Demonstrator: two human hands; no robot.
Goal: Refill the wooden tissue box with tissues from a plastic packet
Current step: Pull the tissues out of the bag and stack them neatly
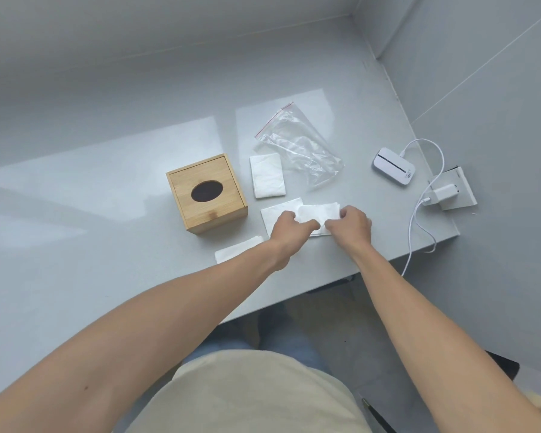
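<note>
A wooden tissue box (206, 195) with a dark oval hole in its lid stands on the grey table. To its right lies a folded white tissue (267, 175), and behind that a clear plastic zip packet (300, 145) that looks flat. My left hand (289, 229) and my right hand (350, 223) both pinch a white tissue (317, 212) that rests over another flat tissue (277, 214). One more tissue (236, 250) lies by my left wrist, partly hidden by my arm.
A white small device (393, 166) with a white cable sits at the right, beside a white charger plug (444, 195) on a socket block. The table edge (325, 282) runs diagonally below my hands. Grey walls close the back and right.
</note>
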